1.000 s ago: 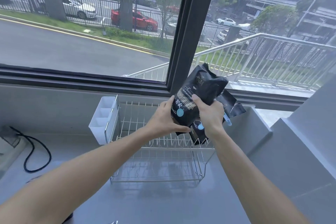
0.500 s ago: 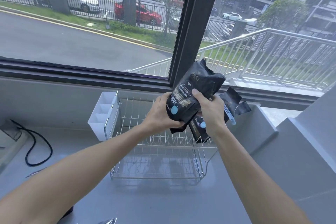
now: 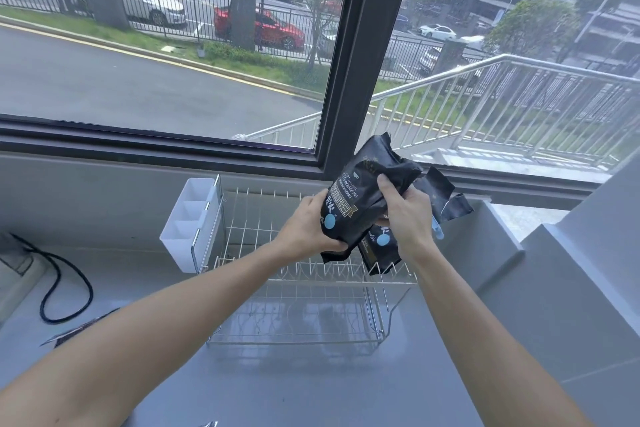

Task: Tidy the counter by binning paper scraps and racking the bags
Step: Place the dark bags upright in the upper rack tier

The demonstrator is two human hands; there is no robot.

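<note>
Both hands' grip on black bag (image 3: 360, 204), long axis tilted top-right, above wire rack (image 3: 311, 274)

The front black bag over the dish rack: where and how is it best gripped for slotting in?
Judging by its pose, grip the front black bag by its two side edges near the middle, as the left hand and right hand do now. It stands tilted above the dish rack, crumpled top uppermost, so side holds probably leave the bottom edge free to drop between the wires.
</note>
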